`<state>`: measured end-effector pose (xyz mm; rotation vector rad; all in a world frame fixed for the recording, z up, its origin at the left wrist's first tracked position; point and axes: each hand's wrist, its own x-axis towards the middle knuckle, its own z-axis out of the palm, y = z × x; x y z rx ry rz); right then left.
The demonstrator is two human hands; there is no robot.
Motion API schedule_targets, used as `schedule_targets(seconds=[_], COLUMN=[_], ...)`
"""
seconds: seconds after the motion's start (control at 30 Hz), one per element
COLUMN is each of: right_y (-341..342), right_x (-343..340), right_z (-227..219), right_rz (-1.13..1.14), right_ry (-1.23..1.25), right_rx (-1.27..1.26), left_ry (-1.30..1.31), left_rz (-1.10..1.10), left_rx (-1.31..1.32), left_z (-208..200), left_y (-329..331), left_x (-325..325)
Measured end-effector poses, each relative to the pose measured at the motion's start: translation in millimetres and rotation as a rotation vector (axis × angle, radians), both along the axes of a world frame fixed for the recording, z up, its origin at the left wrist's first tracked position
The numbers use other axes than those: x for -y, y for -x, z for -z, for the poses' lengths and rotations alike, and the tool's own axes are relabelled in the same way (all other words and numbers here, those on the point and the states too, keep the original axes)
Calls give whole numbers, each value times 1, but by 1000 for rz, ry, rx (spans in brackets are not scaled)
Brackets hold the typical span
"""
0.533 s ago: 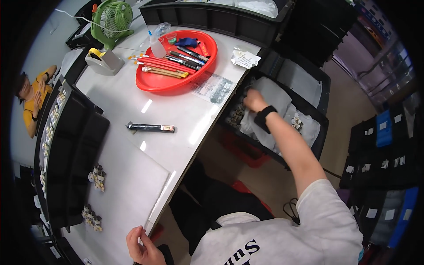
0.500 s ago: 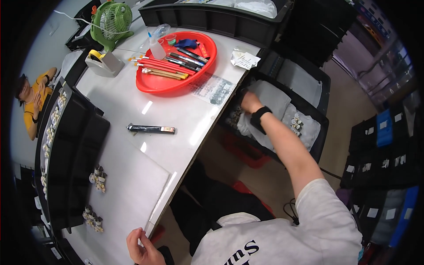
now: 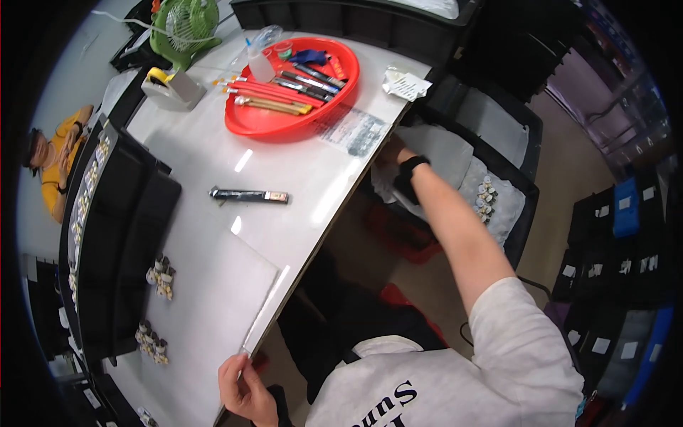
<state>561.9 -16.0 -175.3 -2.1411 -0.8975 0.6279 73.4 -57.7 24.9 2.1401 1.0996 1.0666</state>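
My right hand (image 3: 393,151) reaches into a black bin (image 3: 525,224) beside the table's right edge. Its fingers are in shadow and partly hidden by the table edge, so their grip does not show. White sheets (image 3: 441,153) line the bin, and a cluster of small pale figurines (image 3: 486,199) lies on them, right of my forearm. Near the table's front edge is my left hand (image 3: 245,388), fingers loosely bent and somewhat apart, with nothing visible in it. Two groups of small figurines (image 3: 162,277) stand on the white table (image 3: 206,313), further left.
A red tray (image 3: 238,127) holds brushes, pens and a squeeze bottle. A black-wrapped stick-like item (image 3: 249,196) lies mid-table. A long black bin (image 3: 131,242) of figurines stands at left, with a tape dispenser (image 3: 174,89) and green fan (image 3: 185,32) beyond. A person in yellow (image 3: 60,160) is at far left.
The view has shifted slightly. My right hand has moved nearer the table edge and lower in the bin, its fingers now more hidden. My left hand's fingers have drawn closer together.
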Motion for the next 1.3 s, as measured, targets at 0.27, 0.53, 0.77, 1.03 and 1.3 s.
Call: schedule_targets(seconds=[0.27, 0.53, 0.77, 1.03, 1.3], right_y=[-32, -66, -70, -65, -87], right_x=[104, 168, 129, 64, 58], right_z=[-62, -20, -24, -51, -79], right_rz=[206, 301, 196, -63, -279], right_ry=[-281, -50, -65, 668, 409], right_rx=[-196, 569, 516, 531, 383], left_ry=[440, 643, 708, 494, 752], left_rz=[547, 848, 532, 319, 381], left_rx=[-21, -246, -94, -294, 174], left_z=[32, 116, 147, 199, 237], left_y=[-70, -196, -279, -307, -305], left_x=[7, -23, -29, -32, -63])
